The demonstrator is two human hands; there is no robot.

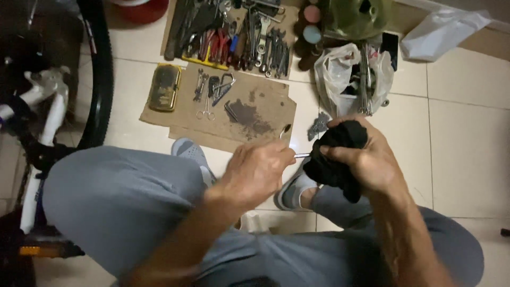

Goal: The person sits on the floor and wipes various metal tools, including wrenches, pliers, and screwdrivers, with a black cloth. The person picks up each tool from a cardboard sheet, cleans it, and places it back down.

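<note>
Left hand: the left hand [258, 171] is closed in a pinch on one end of a thin metal rod [302, 155], fingers curled round it, so the rod stays level and does not turn away from the other hand.
Right hand: the right hand [366, 159] is clenched round a black rag [334, 159], bunched in the palm with a tail hanging below the fist; the grip wraps the cloth over the rod's far end, which looks like a wiping hold.
Metal rod: it bridges the small gap between the two hands, only a short bright stretch showing; the rest is hidden inside the rag and the left fingers, so I cannot tell what the part is.
Posture: the person sits low with grey-trousered knees [122, 202] spread and grey shoes [194, 154] under the hands, which keeps the work over the lap and the floor things within reach.
Cardboard sheet: just beyond the left hand a flat cardboard sheet [265, 106] lies on the tiles, stained dark, bearing small pliers and scissors [206, 93] and a yellowish case [164, 87]; it seems to spare the floor from grease.
Tool spread: farther out, spanners and pliers [239, 42] lie in a row, handles sorted for picking.
Plastic bag: beyond the right hand, a white bag [340, 74] stands open, metal parts inside.
Bicycle: well to the left of the left hand, a tyre [103, 79] and a white frame [50, 106].
</note>
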